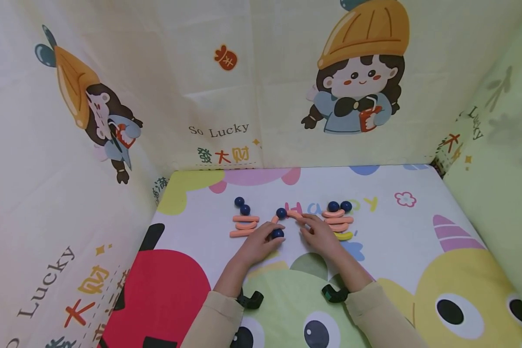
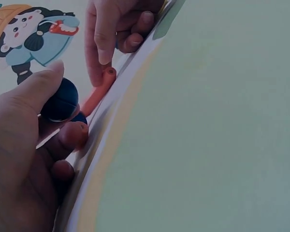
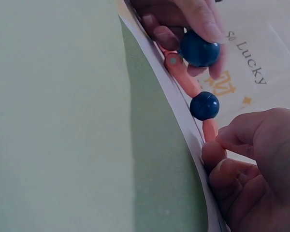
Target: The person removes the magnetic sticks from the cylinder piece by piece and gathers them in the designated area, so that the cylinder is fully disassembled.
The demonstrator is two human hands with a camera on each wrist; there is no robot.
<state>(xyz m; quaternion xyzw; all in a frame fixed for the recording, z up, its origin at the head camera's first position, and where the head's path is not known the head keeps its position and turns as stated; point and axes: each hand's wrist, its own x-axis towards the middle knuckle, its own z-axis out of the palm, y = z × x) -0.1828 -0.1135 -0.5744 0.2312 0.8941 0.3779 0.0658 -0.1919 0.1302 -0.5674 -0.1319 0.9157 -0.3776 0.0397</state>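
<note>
My left hand (image 1: 257,245) pinches a dark blue ball (image 1: 277,234) between thumb and fingers. Beyond it, a second blue ball (image 1: 281,213) on the table joins two salmon-coloured rods. In the right wrist view, one rod (image 3: 183,77) runs from that joining ball (image 3: 205,106) toward the held ball (image 3: 200,48), its near end showing a round metallic spot. The other rod (image 1: 294,214) leads to my right hand (image 1: 321,238), whose thumb and fingertip pinch its outer end. Whether the held ball touches the first rod I cannot tell.
Left of the hands lie two blue balls (image 1: 242,206) and several salmon rods (image 1: 245,219), some curved. To the right are two more balls (image 1: 339,206), salmon rods (image 1: 339,220) and a yellow curved rod (image 1: 343,236). Printed cloth walls (image 1: 278,145) enclose the table (image 1: 387,227).
</note>
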